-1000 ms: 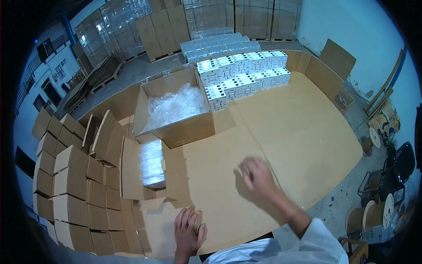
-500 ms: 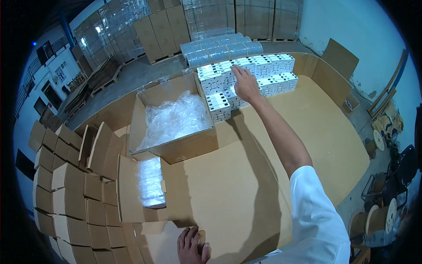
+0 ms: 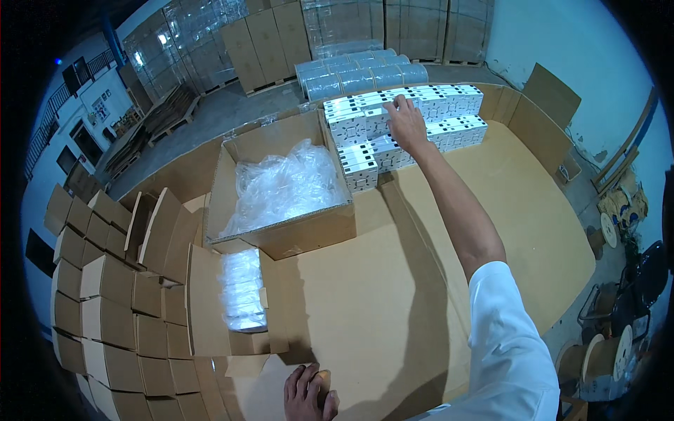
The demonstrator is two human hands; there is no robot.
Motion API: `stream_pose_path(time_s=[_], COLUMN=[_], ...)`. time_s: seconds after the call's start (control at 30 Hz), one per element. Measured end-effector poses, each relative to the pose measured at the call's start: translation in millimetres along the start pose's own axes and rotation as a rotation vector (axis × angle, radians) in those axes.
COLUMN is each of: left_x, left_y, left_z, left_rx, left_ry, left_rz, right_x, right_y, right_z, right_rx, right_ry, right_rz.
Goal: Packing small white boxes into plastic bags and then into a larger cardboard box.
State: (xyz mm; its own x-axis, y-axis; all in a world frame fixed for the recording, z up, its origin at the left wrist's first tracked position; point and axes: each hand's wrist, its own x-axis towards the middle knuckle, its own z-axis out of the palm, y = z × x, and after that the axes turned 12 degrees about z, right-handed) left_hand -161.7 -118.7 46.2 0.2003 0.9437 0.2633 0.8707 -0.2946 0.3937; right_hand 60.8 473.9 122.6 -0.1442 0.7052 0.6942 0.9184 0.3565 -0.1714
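Note:
My right hand (image 3: 408, 128) is stretched out over the far stack of white slotted plastic pieces (image 3: 449, 133), fingers apart and bent down at the top row's upper edge. I see nothing held in it. The pieces stand on edge in tight rows, in two tiers. Near the lower edge, my left hand (image 3: 309, 393) rests on cardboard with loosely bent fingers and thumb apart; a small tan patch shows between them. Beyond it, an open cardboard box (image 3: 275, 340) holds a row of pieces in clear plastic bags (image 3: 243, 291).
A large carton (image 3: 316, 230) full of crumpled clear bags (image 3: 288, 186) stands left of the stack. Folded small boxes (image 3: 112, 316) are piled at the left. A cardboard wall (image 3: 544, 144) rims the work surface. Wrapped rolls (image 3: 365, 77) and pallets of cartons stand behind; cable reels (image 3: 607, 347) at right.
My right hand has drawn slightly to the right along the top row, its fingers bending more. The view has shifted a little. My left hand stays in place.

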Motion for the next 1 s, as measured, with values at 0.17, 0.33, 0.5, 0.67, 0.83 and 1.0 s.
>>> stream_pose_path(time_s=[0.17,0.33,0.5,0.67,0.83,1.0], left_x=[-9.6,-27.2,-52.0,-81.0,-65.3,-51.3], left_y=[4.9,18.8,27.1,39.4,21.3,15.4], left_z=[-5.0,-19.2,-40.1,-54.1,-26.5,-26.7], left_rx=[-0.005,-0.034,-0.007,-0.267,-1.334,-1.650], left_ry=[0.014,0.037,-0.016,0.075,0.008,-0.049], left_rz=[0.016,0.002,0.000,-0.024,-0.381,-0.569], right_x=[-5.2,-27.2,-101.2,-233.1,-351.7,-433.7], right_y=[6.4,-5.8,-22.1,-89.3,-162.1,-216.2], right_z=[-8.7,-62.5,-168.9,-275.0,-339.4,-358.3], right_rx=[0.007,0.028,0.181,0.383,0.603,0.760], right_ry=[0.014,-0.086,-0.186,-0.407,-0.539,-0.501], right_rz=[-0.023,-0.050,0.048,0.161,0.167,0.166])
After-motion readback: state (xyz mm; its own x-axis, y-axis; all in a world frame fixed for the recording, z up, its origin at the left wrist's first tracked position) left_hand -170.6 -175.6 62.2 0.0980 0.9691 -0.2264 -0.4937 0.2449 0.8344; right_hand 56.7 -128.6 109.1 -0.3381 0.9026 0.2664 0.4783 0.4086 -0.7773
